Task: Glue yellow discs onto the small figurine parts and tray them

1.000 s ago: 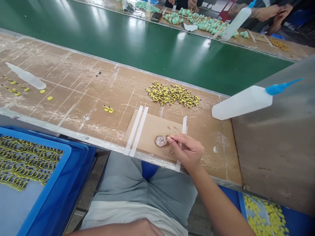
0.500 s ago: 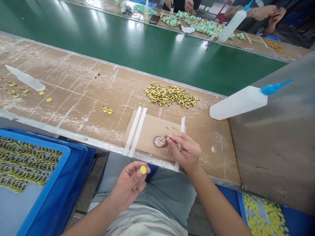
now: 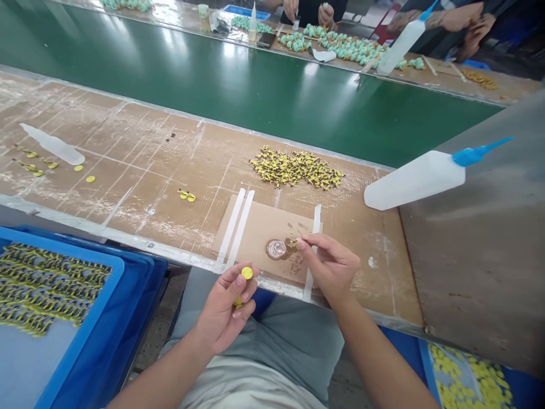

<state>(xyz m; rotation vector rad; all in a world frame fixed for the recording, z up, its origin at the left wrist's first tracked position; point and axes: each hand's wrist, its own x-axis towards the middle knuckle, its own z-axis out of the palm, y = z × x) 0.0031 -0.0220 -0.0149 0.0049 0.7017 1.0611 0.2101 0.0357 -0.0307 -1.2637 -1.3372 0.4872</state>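
Note:
Between thumb and forefinger, my left hand pinches a small yellow disc, its round face turned up. More yellow shows lower down among the curled fingers. My right hand is closed in a pinch on a tiny yellow and dark piece, mostly hidden by the fingertips. Just left of that piece, a round whitish glue puddle with a brown rim lies on a cardboard sheet marked with dark smears. Behind the sheet spreads a pile of small yellow-and-dark pieces.
A white squeeze bottle with a blue nozzle leans at the right. Two disc pieces lie left of the cardboard. Blue trays of finished-looking rows stand at lower left. Yellow discs fill a bin at lower right. Co-workers' hands show across the green belt.
My right hand has drawn slightly right, away from the glue puddle, with its small piece. My left hand has risen a little with the yellow disc, and more yellow shows within its fingers.

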